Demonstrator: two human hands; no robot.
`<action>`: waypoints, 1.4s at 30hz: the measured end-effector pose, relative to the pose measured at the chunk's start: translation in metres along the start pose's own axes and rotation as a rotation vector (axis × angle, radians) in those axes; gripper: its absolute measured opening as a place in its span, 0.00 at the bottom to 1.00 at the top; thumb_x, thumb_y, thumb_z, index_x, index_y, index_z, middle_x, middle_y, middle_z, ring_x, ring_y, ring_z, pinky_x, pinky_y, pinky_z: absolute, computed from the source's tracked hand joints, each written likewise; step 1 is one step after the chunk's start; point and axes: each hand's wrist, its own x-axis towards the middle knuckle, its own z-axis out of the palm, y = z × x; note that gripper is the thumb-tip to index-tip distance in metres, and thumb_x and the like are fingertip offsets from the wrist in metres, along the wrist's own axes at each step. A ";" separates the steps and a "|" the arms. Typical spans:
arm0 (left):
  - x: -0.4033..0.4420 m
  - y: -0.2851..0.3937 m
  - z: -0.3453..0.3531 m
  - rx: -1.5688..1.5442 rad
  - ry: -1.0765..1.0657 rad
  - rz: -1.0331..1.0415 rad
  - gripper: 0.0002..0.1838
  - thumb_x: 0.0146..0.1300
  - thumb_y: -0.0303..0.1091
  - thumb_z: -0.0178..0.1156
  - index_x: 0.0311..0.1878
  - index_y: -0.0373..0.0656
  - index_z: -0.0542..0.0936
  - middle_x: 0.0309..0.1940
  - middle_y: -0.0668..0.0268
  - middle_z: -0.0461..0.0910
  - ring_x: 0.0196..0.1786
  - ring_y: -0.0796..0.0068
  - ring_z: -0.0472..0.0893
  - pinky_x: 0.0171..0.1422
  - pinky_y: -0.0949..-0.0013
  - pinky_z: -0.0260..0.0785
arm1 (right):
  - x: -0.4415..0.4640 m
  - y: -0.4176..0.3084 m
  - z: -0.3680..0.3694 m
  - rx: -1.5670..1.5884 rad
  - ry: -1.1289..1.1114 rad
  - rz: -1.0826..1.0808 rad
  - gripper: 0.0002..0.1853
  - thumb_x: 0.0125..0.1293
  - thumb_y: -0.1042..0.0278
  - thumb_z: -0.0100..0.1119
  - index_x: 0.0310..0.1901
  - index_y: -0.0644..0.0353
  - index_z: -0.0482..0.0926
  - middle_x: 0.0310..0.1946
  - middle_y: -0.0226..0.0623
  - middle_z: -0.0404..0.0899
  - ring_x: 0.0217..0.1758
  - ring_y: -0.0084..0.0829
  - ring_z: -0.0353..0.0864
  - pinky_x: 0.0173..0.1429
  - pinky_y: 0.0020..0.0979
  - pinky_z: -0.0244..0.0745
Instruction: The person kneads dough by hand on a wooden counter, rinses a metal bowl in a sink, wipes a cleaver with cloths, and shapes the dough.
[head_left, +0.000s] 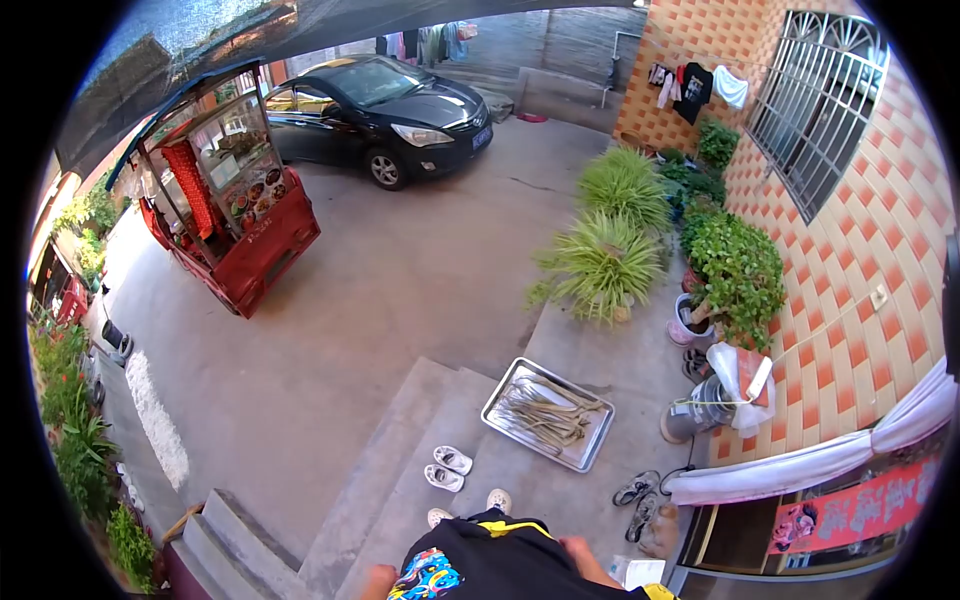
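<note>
My left hand (378,582) hangs at my side by the lower edge of the view, next to my black shirt with a colourful print. My right hand (576,552) is low on the other side of the shirt. The fingers of both hands are not clear enough to read, and I see nothing held. Ahead of my right hand, a shallow metal tray (583,466) lies on the concrete step, bearing long dry brownish stalks (545,412). A pair of white shoes (447,468) sits on the step just beyond my feet.
Steps (400,420) drop to a concrete yard with a red food cart (265,245) and a black car (385,115). Potted plants (605,255), a grey bucket (700,410) and dark sandals (640,500) stand along the tiled wall (820,270). A white curtain (800,465) hangs by the doorway.
</note>
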 end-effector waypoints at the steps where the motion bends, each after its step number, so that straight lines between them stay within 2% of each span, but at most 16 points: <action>1: 0.008 -0.006 0.010 0.073 0.010 0.084 0.13 0.61 0.39 0.54 0.42 0.43 0.82 0.34 0.58 0.84 0.37 0.63 0.83 0.44 0.62 0.74 | 0.003 0.000 0.001 -0.025 -0.007 -0.002 0.14 0.63 0.59 0.55 0.25 0.59 0.80 0.21 0.38 0.80 0.24 0.31 0.80 0.27 0.36 0.76; 5: 0.015 0.005 0.051 0.389 0.114 0.561 0.15 0.60 0.42 0.57 0.42 0.45 0.84 0.36 0.59 0.85 0.42 0.62 0.84 0.51 0.62 0.73 | 0.013 -0.003 0.008 -0.121 -0.026 -0.031 0.15 0.63 0.58 0.55 0.25 0.59 0.80 0.21 0.38 0.80 0.24 0.32 0.80 0.28 0.36 0.76; 6: 0.017 0.001 0.057 -0.208 0.146 0.502 0.16 0.58 0.46 0.58 0.44 0.47 0.85 0.37 0.57 0.85 0.43 0.61 0.84 0.52 0.61 0.73 | 0.014 -0.005 0.011 -0.138 -0.031 -0.045 0.15 0.63 0.58 0.55 0.25 0.59 0.81 0.21 0.38 0.80 0.24 0.32 0.80 0.28 0.36 0.76; 9: 0.027 -0.010 0.058 -0.108 0.140 0.489 0.19 0.57 0.49 0.57 0.45 0.48 0.85 0.39 0.55 0.84 0.45 0.61 0.83 0.54 0.61 0.72 | 0.017 -0.015 0.016 -0.175 -0.034 -0.082 0.16 0.63 0.57 0.54 0.26 0.59 0.81 0.21 0.38 0.80 0.24 0.33 0.80 0.29 0.36 0.75; 10: 0.029 -0.012 0.055 0.136 0.191 0.633 0.19 0.58 0.48 0.56 0.44 0.46 0.84 0.37 0.56 0.84 0.43 0.59 0.83 0.54 0.60 0.72 | 0.016 -0.020 0.016 -0.175 -0.033 -0.089 0.16 0.63 0.57 0.54 0.26 0.59 0.81 0.21 0.39 0.80 0.24 0.33 0.80 0.29 0.36 0.75; 11: 0.030 -0.016 0.052 0.134 0.191 0.633 0.19 0.58 0.48 0.56 0.44 0.46 0.84 0.37 0.56 0.84 0.43 0.59 0.83 0.54 0.60 0.72 | 0.014 -0.024 0.015 -0.175 -0.032 -0.094 0.16 0.63 0.57 0.54 0.26 0.59 0.81 0.21 0.39 0.80 0.24 0.33 0.80 0.29 0.36 0.75; 14: 0.020 -0.029 0.038 0.631 0.197 0.517 0.17 0.59 0.47 0.55 0.42 0.48 0.85 0.38 0.55 0.83 0.43 0.53 0.81 0.52 0.54 0.72 | 0.013 -0.031 0.016 -0.171 -0.039 -0.102 0.17 0.63 0.56 0.54 0.26 0.59 0.82 0.21 0.39 0.81 0.24 0.33 0.80 0.30 0.37 0.75; 15: 0.012 -0.035 0.033 0.633 0.199 0.517 0.17 0.59 0.47 0.55 0.42 0.48 0.85 0.38 0.55 0.83 0.43 0.53 0.81 0.52 0.54 0.72 | 0.012 -0.032 0.016 -0.173 -0.039 -0.102 0.17 0.63 0.56 0.53 0.26 0.59 0.82 0.21 0.39 0.81 0.24 0.34 0.80 0.30 0.37 0.75; 23: -0.014 -0.043 0.025 0.262 0.103 0.194 0.16 0.60 0.45 0.54 0.42 0.47 0.84 0.35 0.58 0.80 0.40 0.57 0.79 0.47 0.57 0.70 | 0.026 -0.003 0.019 -0.305 -0.050 -0.154 0.18 0.63 0.53 0.52 0.27 0.59 0.83 0.22 0.40 0.81 0.23 0.35 0.80 0.31 0.37 0.75; 30: -0.021 -0.039 0.033 0.148 0.075 0.124 0.14 0.60 0.43 0.53 0.42 0.47 0.82 0.32 0.60 0.78 0.36 0.60 0.77 0.43 0.60 0.69 | 0.084 0.051 0.034 -0.686 -0.022 -0.469 0.21 0.63 0.50 0.50 0.28 0.58 0.84 0.23 0.40 0.82 0.25 0.36 0.81 0.35 0.36 0.75; 32: -0.021 -0.037 0.033 0.124 0.068 0.112 0.14 0.61 0.42 0.53 0.42 0.47 0.82 0.32 0.60 0.77 0.35 0.61 0.76 0.41 0.60 0.68 | 0.093 0.056 0.037 -0.797 0.109 -0.635 0.20 0.63 0.49 0.51 0.30 0.57 0.84 0.26 0.40 0.83 0.27 0.37 0.81 0.37 0.36 0.75; 33: -0.022 -0.035 0.033 0.110 0.066 0.109 0.14 0.61 0.42 0.53 0.42 0.46 0.82 0.31 0.61 0.77 0.35 0.62 0.76 0.41 0.61 0.68 | 0.092 0.052 0.036 -0.798 0.110 -0.635 0.20 0.63 0.49 0.51 0.30 0.57 0.84 0.26 0.40 0.83 0.27 0.37 0.81 0.37 0.36 0.75; 34: -0.022 -0.033 0.033 0.100 0.064 0.103 0.14 0.61 0.42 0.53 0.42 0.46 0.82 0.31 0.61 0.77 0.35 0.62 0.76 0.40 0.61 0.68 | 0.085 0.040 0.032 -0.780 -0.015 -0.445 0.18 0.64 0.48 0.49 0.42 0.50 0.82 0.38 0.39 0.82 0.40 0.39 0.80 0.47 0.36 0.75; 36: -0.022 -0.031 0.033 0.071 0.060 0.093 0.13 0.61 0.41 0.53 0.42 0.46 0.81 0.30 0.62 0.76 0.34 0.63 0.75 0.39 0.62 0.67 | 0.064 0.015 0.026 -0.756 -0.136 -0.255 0.20 0.65 0.47 0.46 0.53 0.43 0.79 0.50 0.38 0.81 0.54 0.41 0.79 0.57 0.37 0.74; 39: -0.022 -0.027 0.033 0.032 0.055 0.080 0.13 0.61 0.40 0.52 0.42 0.46 0.81 0.29 0.62 0.75 0.32 0.65 0.74 0.37 0.63 0.66 | 0.014 -0.011 0.017 -0.366 -0.060 -0.054 0.19 0.65 0.49 0.47 0.48 0.48 0.82 0.48 0.40 0.82 0.53 0.42 0.79 0.56 0.37 0.74; 42: -0.023 -0.022 0.034 -0.002 0.052 0.067 0.13 0.61 0.40 0.52 0.42 0.46 0.80 0.28 0.63 0.74 0.31 0.66 0.74 0.35 0.64 0.66 | 0.002 -0.019 0.012 -0.311 -0.038 -0.018 0.20 0.64 0.48 0.48 0.47 0.50 0.83 0.47 0.41 0.82 0.53 0.41 0.80 0.56 0.38 0.74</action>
